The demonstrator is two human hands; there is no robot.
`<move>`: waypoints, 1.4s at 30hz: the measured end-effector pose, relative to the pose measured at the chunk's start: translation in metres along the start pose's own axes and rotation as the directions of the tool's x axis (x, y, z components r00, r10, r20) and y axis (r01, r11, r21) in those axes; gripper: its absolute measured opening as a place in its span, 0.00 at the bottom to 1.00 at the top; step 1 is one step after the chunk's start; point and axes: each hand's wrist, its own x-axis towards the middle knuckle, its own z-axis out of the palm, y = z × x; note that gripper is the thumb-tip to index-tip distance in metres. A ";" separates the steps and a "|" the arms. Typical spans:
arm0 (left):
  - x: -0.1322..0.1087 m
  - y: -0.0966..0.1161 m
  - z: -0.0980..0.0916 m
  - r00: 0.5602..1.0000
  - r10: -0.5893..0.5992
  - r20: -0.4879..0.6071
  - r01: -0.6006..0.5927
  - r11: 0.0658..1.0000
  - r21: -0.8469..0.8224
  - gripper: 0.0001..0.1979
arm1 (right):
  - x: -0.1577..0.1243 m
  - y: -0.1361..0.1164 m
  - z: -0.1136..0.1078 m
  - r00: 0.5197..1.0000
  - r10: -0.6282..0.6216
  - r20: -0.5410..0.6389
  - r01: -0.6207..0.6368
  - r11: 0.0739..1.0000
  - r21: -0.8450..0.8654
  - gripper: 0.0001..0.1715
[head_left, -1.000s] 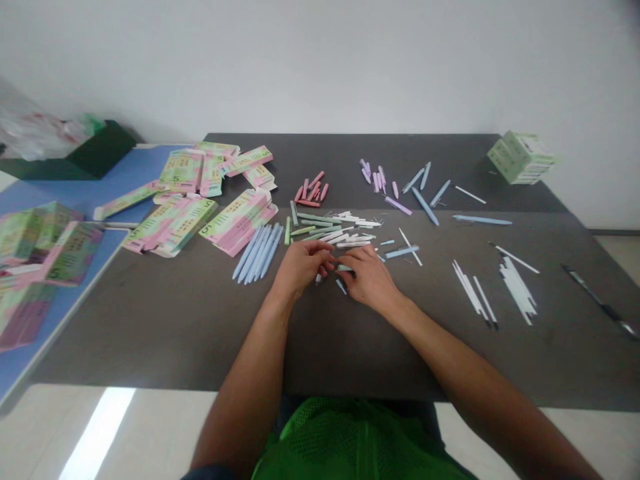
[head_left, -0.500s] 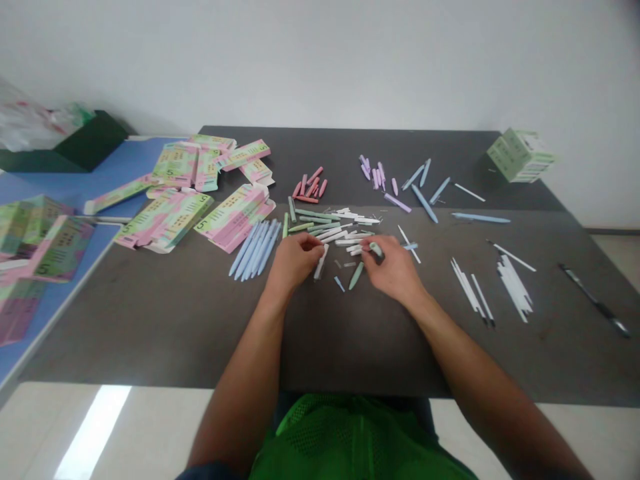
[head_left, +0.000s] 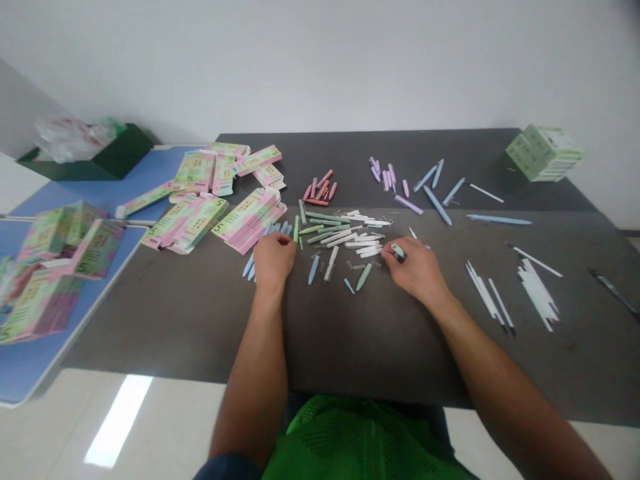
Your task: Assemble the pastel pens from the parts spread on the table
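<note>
My left hand [head_left: 274, 261] is closed over the row of blue pen barrels [head_left: 249, 265] and hides most of them; what its fingers hold, if anything, does not show. To its right lie a short blue pen piece [head_left: 313, 269] and a whitish tube [head_left: 331, 264]. My right hand [head_left: 414, 268] pinches a pale green pen part [head_left: 399, 251] at the right end of the mixed pile. Green barrels [head_left: 327, 223] and white pen parts [head_left: 364, 245] make up that pile. A green tip piece [head_left: 365, 277] lies in front of it.
Red pen parts [head_left: 320, 189] and purple ones [head_left: 389, 177] lie behind the pile. Blue barrels [head_left: 437, 205] and white refills [head_left: 538, 293] are spread to the right. Flattened cartons [head_left: 250, 219] lie at left; a green box [head_left: 544, 153] stands at back right.
My left hand has moved left, off the whitish tube and onto the blue barrels, uncovering a short blue piece. My right hand has shifted slightly right with the green part. The view has turned left.
</note>
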 end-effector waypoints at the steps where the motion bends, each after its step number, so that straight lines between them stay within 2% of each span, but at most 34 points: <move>1: -0.001 0.001 0.003 1.000 0.004 -0.001 -0.004 0.999 0.032 0.11 | 0.000 0.000 0.000 1.000 0.003 -0.003 -0.003 1.000 0.001 0.05; 9: -0.002 0.011 0.030 0.999 0.042 -0.006 -0.039 0.973 0.226 0.12 | -0.004 -0.013 0.006 0.999 -0.044 0.029 0.042 0.998 0.052 0.05; 16: -0.002 0.017 0.033 0.997 0.075 0.007 -0.074 0.955 0.287 0.16 | -0.008 -0.033 0.031 0.983 -0.144 0.111 0.137 0.988 0.071 0.05; 19: -0.004 0.018 0.032 0.989 0.130 0.071 -0.145 0.942 0.302 0.17 | -0.009 -0.036 0.039 0.976 -0.160 0.145 0.157 0.987 0.032 0.05; 23: -0.009 0.021 0.033 0.954 0.233 0.187 -0.285 0.896 0.341 0.16 | -0.010 -0.038 0.043 0.973 -0.165 0.159 0.171 0.985 -0.025 0.05; 28: -0.015 0.026 0.034 0.928 0.293 0.231 -0.359 0.870 0.337 0.15 | -0.010 -0.041 0.041 0.968 -0.172 0.181 0.186 0.981 -0.058 0.04; 42: -0.017 0.026 0.036 0.932 0.290 0.217 -0.336 0.916 0.219 0.10 | -0.012 -0.044 0.040 0.953 -0.237 0.191 0.240 0.971 0.004 0.15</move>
